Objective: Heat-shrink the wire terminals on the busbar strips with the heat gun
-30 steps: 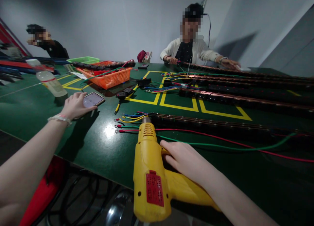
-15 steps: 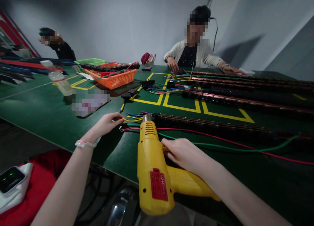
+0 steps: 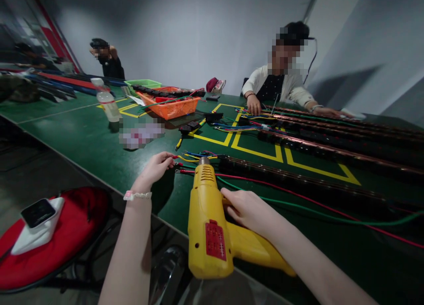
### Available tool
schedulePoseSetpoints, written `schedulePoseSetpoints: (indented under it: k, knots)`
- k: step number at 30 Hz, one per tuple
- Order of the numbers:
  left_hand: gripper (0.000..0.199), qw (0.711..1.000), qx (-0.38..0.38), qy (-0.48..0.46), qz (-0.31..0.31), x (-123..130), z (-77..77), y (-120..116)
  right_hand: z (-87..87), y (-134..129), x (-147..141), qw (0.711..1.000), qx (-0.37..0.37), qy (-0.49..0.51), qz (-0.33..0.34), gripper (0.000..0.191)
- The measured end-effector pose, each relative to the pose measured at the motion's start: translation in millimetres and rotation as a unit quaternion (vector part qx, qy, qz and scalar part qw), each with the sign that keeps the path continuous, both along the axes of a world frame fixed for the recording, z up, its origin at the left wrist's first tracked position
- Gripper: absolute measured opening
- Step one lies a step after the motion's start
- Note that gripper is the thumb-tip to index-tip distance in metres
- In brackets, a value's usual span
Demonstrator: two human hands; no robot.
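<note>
My right hand (image 3: 245, 206) is wrapped round the handle of a yellow heat gun (image 3: 208, 216), whose metal nozzle points away from me. My left hand (image 3: 158, 167) pinches the end of a yellow wire (image 3: 185, 158) with a red tip, left of the nozzle. Blue and other thin wires lie beside it and run into a long dark strip (image 3: 265, 169). A red cable (image 3: 251, 179) with a ring terminal and a green cable (image 3: 298, 204) stretch to the right below the strip.
An orange basket (image 3: 172, 109), a bottle (image 3: 108, 102) and a blurred flat object (image 3: 141, 135) are on the green table (image 3: 82, 141). Across it, a person works beside more long strips (image 3: 318, 139). A red stool (image 3: 76, 212) stands at the lower left.
The view has shifted, so the table's contents appear farther right and the stool shows more. Both hands keep their holds. The person across has moved a hand onto the wires.
</note>
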State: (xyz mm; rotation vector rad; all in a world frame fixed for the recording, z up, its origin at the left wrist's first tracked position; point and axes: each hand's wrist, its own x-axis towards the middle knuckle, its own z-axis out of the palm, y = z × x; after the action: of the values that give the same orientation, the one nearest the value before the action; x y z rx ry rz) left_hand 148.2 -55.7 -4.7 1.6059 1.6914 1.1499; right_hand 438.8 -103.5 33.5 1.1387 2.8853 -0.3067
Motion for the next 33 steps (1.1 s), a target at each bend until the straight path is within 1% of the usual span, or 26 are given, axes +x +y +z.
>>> schedulePoseSetpoints:
  k: [3, 7, 10, 15, 20, 24, 28, 33]
  knots:
    - [0.035, 1.0, 0.003, -0.008, 0.013, -1, -1.0, -1, 1.1, -3, -16, 1.0, 0.012, 0.004, 0.017, 0.009]
    - [0.032, 0.999, 0.027, 0.028, 0.034, 0, -2.3, -1, 1.5, -8, -42, 0.998, 0.044, -0.001, 0.038, 0.01]
    - [0.031, 0.997, 0.051, 0.054, 0.035, -3, -4.8, 0, 1.1, -10, -60, 0.996, 0.071, 0.008, 0.058, 0.009]
    - [0.034, 0.996, 0.053, 0.067, 0.036, -9, -6.3, 0, 2.3, -7, -73, 0.995, 0.081, 0.013, 0.064, 0.01]
    - [0.035, 0.995, 0.06, 0.067, 0.048, -7, -3.7, -2, 2.2, -6, -73, 0.994, 0.087, 0.014, 0.061, 0.011]
    - [0.033, 0.995, 0.056, 0.062, 0.052, -6, -3.5, -2, 3.0, -8, -66, 0.994, 0.09, 0.009, 0.055, 0.011]
    - [0.031, 0.994, 0.059, 0.077, 0.056, -3, -2.1, -3, 5.3, -10, -50, 0.996, 0.076, 0.0, 0.047, 0.009]
    - [0.026, 0.983, 0.065, 0.129, 0.113, 7, 7.5, -8, 4.1, -12, -23, 0.998, 0.05, -0.004, 0.034, 0.007]
